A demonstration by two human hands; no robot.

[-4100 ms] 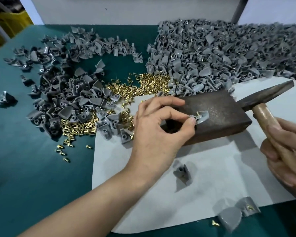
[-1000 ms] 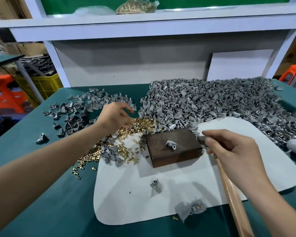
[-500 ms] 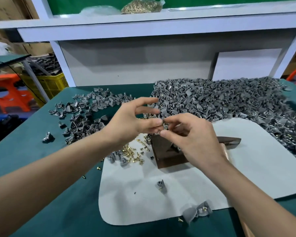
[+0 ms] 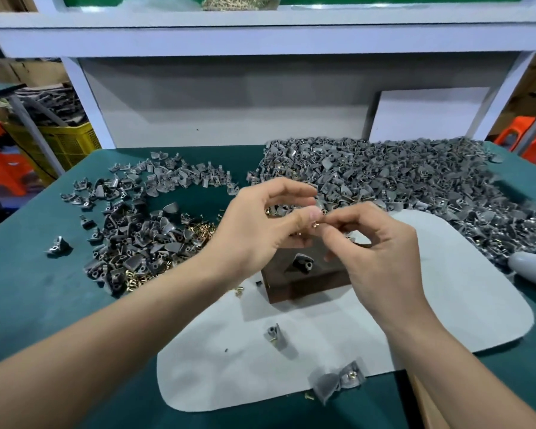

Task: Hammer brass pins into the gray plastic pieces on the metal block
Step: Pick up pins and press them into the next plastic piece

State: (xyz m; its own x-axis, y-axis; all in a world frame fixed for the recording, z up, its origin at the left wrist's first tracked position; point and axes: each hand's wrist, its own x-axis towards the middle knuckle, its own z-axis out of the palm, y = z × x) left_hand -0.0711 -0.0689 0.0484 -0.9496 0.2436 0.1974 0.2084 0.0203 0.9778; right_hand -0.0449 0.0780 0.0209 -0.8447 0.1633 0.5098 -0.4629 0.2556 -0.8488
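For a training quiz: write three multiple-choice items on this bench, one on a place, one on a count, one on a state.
1. The metal block stands on: A the white mat; B bare green cloth; C the shelf.
2. Number of gray pieces visible on the block's top: A none; B one; C three.
3. The left hand and right hand: A grip a hammer; B pinch brass pins; C lie flat.
Key: A, mat shows round the block; B, one piece lies there; B, fingertips meet on the pins.
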